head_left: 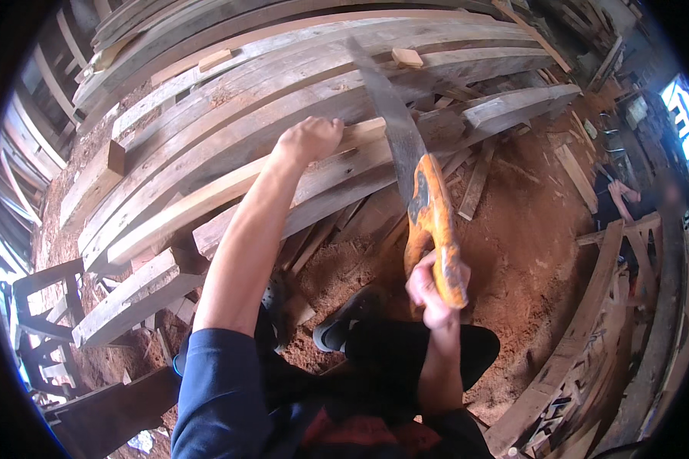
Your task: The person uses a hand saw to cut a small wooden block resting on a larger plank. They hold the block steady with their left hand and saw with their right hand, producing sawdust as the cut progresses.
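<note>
Holding a handsaw (406,149) at a pale batten (199,205)

The right hand (436,287) has its fingers wrapped around the saw's orange handle (439,218) (worn, with dark patches). The blade (394,115) crosses by the batten's far end, though blur makes contact hard to confirm. The left hand (310,140) rests there too, fingers curled over the batten, among weathered beams (513,109).

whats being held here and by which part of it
The right grip holds the saw by its orange handle. The left grip is on the pale plank, hold unclear.
</note>
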`<state>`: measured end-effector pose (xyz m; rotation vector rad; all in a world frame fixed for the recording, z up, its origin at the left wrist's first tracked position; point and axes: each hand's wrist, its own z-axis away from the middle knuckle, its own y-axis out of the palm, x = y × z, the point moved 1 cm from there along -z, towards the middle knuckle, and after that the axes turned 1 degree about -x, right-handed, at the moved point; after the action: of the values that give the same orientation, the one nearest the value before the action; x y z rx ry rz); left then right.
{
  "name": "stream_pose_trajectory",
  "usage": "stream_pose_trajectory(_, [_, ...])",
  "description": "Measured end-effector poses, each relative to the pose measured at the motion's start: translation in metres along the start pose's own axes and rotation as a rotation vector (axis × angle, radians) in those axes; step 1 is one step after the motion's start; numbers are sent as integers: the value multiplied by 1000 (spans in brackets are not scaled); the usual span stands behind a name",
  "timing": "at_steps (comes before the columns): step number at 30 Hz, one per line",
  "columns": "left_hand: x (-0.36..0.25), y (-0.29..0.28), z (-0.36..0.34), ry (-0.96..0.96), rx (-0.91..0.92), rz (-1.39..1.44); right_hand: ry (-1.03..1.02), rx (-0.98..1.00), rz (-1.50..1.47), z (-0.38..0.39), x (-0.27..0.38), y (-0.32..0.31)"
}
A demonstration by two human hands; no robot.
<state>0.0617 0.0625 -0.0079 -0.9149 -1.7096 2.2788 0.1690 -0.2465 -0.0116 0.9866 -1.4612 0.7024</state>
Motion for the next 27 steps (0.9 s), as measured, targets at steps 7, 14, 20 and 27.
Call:
stream_pose_trajectory(7, [-12,-15,13,-15,100,27,-57,-14,104,10,-16,0])
stream_pose_trajectory(14, [-5,-1,12,70,-70,-53,-1,3,24,21,-15,-12])
stream_pose_trajectory(20, [-13,-11,21,27,-59,-2,-83,8,31,24,-14,-14])
stream_pose_trajectory(27, [-26,-19,34,-46,-58,-20,-93,100,-21,28,-12,-22])
